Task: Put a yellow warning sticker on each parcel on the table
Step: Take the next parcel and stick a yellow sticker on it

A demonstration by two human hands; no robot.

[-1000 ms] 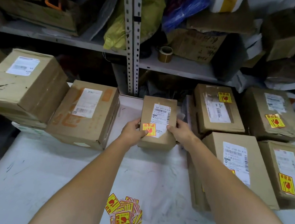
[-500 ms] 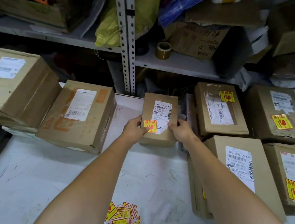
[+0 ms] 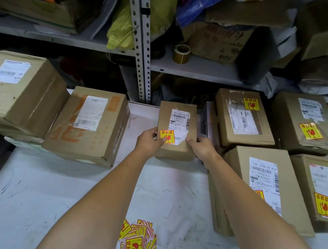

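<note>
The left hand [image 3: 148, 141] and the right hand [image 3: 202, 149] are bare. The left forearm [image 3: 97, 209] and the right forearm [image 3: 261, 219] are bare too, uncovered from the wrists to the view's lower edge, broadening toward the elbows.

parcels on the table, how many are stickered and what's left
Done: four right-side parcels show yellow stickers. In hand: the small parcel, sticker on, held by left hand and right hand. Left: the two left parcels show none; the sticker pile lies nearby.

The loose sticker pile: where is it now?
Head view, bottom centre: the sticker pile lies on the white table between left forearm and right forearm.
</note>
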